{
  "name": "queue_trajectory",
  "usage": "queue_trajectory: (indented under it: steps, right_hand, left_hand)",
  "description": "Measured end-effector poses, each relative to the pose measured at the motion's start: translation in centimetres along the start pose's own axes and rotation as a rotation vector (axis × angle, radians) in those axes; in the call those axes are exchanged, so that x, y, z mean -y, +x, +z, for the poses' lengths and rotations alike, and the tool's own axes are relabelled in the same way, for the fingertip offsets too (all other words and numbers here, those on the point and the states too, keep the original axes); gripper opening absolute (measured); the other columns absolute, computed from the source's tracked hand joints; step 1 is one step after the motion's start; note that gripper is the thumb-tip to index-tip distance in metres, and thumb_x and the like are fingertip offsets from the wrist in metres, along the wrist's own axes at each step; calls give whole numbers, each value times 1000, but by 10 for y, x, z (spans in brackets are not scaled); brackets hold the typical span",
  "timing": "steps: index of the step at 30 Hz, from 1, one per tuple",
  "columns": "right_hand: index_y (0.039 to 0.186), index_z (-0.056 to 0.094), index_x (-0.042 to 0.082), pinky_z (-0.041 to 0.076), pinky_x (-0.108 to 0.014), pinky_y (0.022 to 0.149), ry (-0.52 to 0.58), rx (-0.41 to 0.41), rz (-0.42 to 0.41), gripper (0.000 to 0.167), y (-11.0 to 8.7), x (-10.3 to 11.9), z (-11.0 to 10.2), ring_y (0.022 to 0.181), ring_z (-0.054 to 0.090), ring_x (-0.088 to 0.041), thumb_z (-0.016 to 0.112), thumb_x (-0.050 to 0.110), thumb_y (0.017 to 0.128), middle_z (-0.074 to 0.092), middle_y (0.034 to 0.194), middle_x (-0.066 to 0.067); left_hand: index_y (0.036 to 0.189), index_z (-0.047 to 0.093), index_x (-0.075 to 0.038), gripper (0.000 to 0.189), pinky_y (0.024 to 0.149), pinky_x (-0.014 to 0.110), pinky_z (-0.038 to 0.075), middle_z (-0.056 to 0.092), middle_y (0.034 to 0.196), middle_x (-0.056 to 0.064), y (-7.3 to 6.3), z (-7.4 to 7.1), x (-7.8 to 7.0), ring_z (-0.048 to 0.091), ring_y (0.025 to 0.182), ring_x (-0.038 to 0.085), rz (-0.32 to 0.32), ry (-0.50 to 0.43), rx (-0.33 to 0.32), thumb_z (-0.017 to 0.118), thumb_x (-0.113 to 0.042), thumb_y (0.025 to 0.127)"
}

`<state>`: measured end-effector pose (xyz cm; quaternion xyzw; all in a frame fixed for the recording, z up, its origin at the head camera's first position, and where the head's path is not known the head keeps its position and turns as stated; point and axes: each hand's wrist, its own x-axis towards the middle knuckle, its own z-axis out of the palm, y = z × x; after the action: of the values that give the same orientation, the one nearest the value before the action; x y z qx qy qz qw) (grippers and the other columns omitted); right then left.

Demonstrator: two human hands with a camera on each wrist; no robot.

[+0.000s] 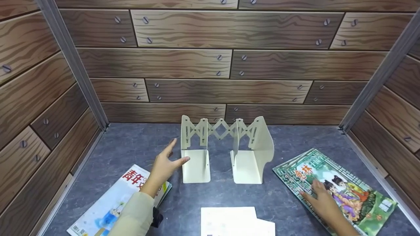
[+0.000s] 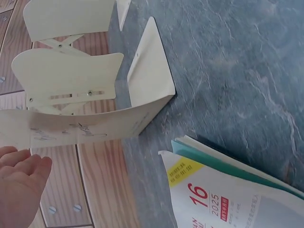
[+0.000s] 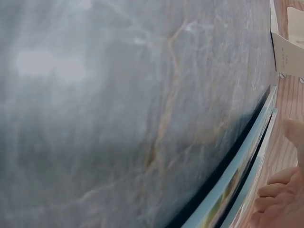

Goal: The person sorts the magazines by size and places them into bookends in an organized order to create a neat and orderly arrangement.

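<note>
A cream expandable bookend (image 1: 196, 167) stands upright, its accordion lattice linking the side panels. My left hand (image 1: 164, 168) is beside its left panel, index finger extended and thumb spread, holding nothing. The left wrist view has the fingers of that hand (image 2: 23, 183) close to the outer face of the bookend panel (image 2: 85, 127). Over a stack of green magazines (image 1: 377, 209) is my right hand (image 1: 323, 201), fingers loosely bent and overlapping the illustrated cover. Seen from the right wrist, this hand (image 3: 280, 197) is alongside the magazines' edges (image 3: 237, 164), with nothing gripped.
Another stack of magazines (image 1: 108, 203), pale blue and white on top, lies at the left, partly behind my left forearm. White papers (image 1: 229, 218) lie at the front middle of the grey marbled table (image 1: 147, 141). Wood-patterned walls (image 1: 229, 32) enclose the back and sides.
</note>
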<state>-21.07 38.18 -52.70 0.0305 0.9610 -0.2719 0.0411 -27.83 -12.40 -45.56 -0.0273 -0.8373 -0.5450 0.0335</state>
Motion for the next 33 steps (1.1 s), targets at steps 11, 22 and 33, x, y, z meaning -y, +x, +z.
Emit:
queue_trajectory:
  steps: [11,22,33]
  right_hand:
    - [143,7,-29,3,-75,116,-56,26,61,103,-4,-12,-2,140,-3,-64,54,51,98,-3,150,-50]
    - [138,12,-33,2,-76,115,-85,12,21,100,-5,-19,1,138,0,-67,59,44,96,4,146,-54]
    - [137,24,-30,12,-74,115,-141,-10,-5,82,-5,-21,-1,138,9,-66,55,36,100,14,145,-51]
  left_hand:
    - [149,43,-4,72,113,47,45,40,156,20,3,7,0,47,138,41,48,-89,-58,77,-21,88]
    - [142,51,2,57,104,40,53,51,146,21,4,13,-1,55,131,36,98,-191,-123,72,-14,91]
    - [133,59,5,44,104,43,52,59,135,23,4,17,0,57,128,37,129,-205,-159,69,-11,93]
